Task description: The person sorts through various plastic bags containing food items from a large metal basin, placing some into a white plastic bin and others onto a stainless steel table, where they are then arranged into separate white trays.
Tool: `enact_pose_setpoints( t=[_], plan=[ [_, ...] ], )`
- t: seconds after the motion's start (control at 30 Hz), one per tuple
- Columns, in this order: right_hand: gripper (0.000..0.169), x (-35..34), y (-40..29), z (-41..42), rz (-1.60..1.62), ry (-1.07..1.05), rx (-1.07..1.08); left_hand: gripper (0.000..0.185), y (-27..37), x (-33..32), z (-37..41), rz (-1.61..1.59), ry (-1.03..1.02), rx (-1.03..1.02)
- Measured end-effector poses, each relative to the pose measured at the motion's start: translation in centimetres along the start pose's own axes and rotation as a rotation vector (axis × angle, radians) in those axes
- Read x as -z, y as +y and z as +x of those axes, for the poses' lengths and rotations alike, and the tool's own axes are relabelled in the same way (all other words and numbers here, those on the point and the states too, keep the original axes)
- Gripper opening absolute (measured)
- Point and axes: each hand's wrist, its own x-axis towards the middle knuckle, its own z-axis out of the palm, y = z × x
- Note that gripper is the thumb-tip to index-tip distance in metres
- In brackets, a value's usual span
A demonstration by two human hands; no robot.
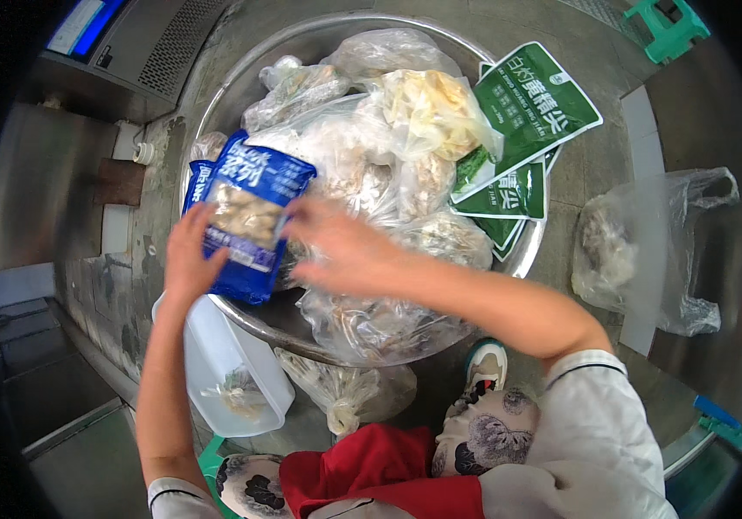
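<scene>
A blue plastic packet [264,175] with a clear window showing pale, rounded pieces lies at the left side of a large round metal basin [519,253]. My left hand [191,256] holds its left edge, the thumb across the front. Blurred, my right hand [338,250] is at the packet's right edge with fingers apart; whether it touches is unclear. Another blue packet [196,178] shows partly behind the first. Knotted clear plastic bags [345,139] of pale food fill the basin's middle, and a yellowish bag [432,113] sits on top.
Green packets [533,110] overlap the basin's right rim. A white plastic tub [261,376] with a small bag [238,396] stands at lower left. Below the basin lies a filled bag [358,389]; another bag [604,253] is at right. A green stool [666,29] stands at upper right.
</scene>
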Motion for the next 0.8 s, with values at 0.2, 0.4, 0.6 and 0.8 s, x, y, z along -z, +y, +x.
enact_pose_setpoints(
  t=[0.2,0.4,0.6,0.8],
  plan=[
    [0.059,12.2,11.2,-3.8,-0.975,0.487,-0.194,0.075,5.4,-3.4,-3.0,0.102,-0.044,-0.056],
    [0.043,14.7,13.0,-3.2,-0.940,0.204,-0.233,0.065,5.9,-3.1,-2.6,0.154,-0.030,-0.066],
    [0.028,14.8,13.2,-3.6,-1.056,0.159,-0.115,0.058,8.7,-1.4,-3.2,0.026,-0.016,-0.091],
    [0.025,17.3,14.6,-2.4,-1.069,0.243,0.015,0.056,12.5,0.7,-4.1,-0.083,-0.003,-0.179]
  ],
)
